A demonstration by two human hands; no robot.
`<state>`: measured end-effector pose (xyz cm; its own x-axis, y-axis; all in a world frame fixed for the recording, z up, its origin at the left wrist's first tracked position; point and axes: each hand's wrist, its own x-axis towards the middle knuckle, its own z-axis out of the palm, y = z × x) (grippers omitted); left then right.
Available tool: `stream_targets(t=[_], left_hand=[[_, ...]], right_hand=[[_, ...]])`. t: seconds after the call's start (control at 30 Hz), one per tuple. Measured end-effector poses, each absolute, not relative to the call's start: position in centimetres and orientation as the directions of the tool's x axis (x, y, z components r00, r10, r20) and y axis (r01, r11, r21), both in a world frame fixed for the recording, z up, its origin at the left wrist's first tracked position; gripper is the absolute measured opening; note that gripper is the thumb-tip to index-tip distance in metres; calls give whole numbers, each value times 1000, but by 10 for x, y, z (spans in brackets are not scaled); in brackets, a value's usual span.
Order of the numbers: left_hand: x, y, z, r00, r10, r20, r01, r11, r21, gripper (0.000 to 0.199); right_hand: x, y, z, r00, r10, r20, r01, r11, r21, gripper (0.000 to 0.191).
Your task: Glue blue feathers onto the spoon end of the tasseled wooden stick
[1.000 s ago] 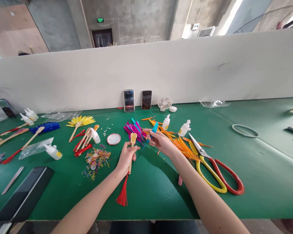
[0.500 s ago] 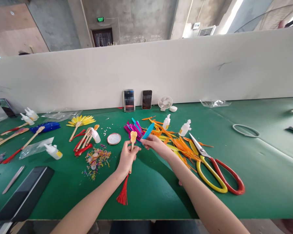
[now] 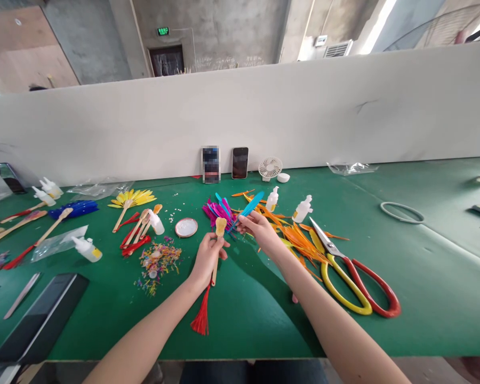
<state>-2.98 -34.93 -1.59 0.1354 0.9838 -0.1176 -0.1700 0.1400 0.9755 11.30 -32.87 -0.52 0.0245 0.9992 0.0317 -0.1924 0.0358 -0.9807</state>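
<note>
My left hand [image 3: 209,257] is closed round a wooden fan handle [image 3: 220,229], its rounded head up and a red tassel [image 3: 201,316] hanging from its lower end. Between the fingertips of my right hand [image 3: 257,229] is a blue feather [image 3: 253,204], its tip pointing up and to the right. Just beyond both hands lies a pile of magenta feathers [image 3: 213,213] with some blue ones among them. Orange and yellow feathers [image 3: 300,240] spread over the table to the right of my right hand.
Large scissors [image 3: 346,266] with red and yellow handles lie at right. Glue bottles [image 3: 303,209] stand behind the feathers. A white dish [image 3: 186,228] and colourful scraps [image 3: 160,261] are at left, beyond a black case [image 3: 42,314]. Phones [image 3: 240,162] and a small fan [image 3: 270,168] stand against the white partition [image 3: 240,117].
My right hand has moved slightly right and up with the blue feather, which now points farther right. My left hand keeps the fan handle in nearly the same spot.
</note>
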Motion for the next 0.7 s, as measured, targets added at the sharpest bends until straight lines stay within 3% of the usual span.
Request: stream_targets(t=[0.3, 0.7], left_hand=[[-28, -353, -12, 253, 961, -115, 5, 118, 993, 11], [-28, -352, -12, 287, 948, -140, 73, 124, 990, 12]], right_hand=[[120, -324, -5, 44, 990, 135, -28, 137, -990, 37], [123, -325, -5, -9, 993, 120, 118, 121, -986, 39]])
